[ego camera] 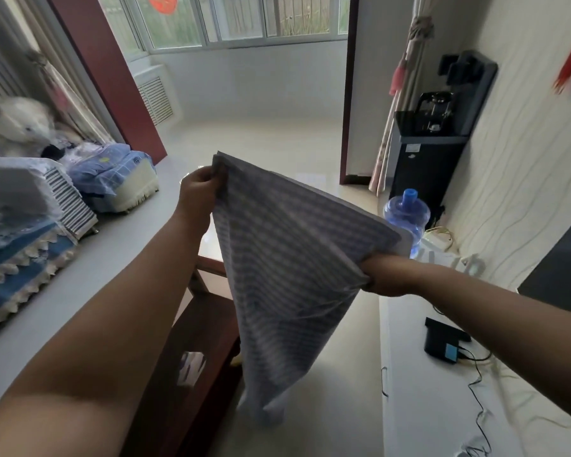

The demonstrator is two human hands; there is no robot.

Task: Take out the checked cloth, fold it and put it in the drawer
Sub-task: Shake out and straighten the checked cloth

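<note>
The checked cloth (284, 258), pale blue and white, hangs in the air in front of me, doubled over along its top edge. My left hand (198, 189) pinches its upper left corner. My right hand (381, 275) grips the opposite corner, lower and further right. The cloth's loose end droops down to a point near the floor. No drawer is visible in this view.
A dark wooden table (192, 341) stands below my left arm. A grey sofa with blue lace-edged covers (20, 245) runs along the left. A white cabinet top (442, 390) at right carries a black box and cables. A water bottle (406, 216) and dispenser (429, 153) stand beyond.
</note>
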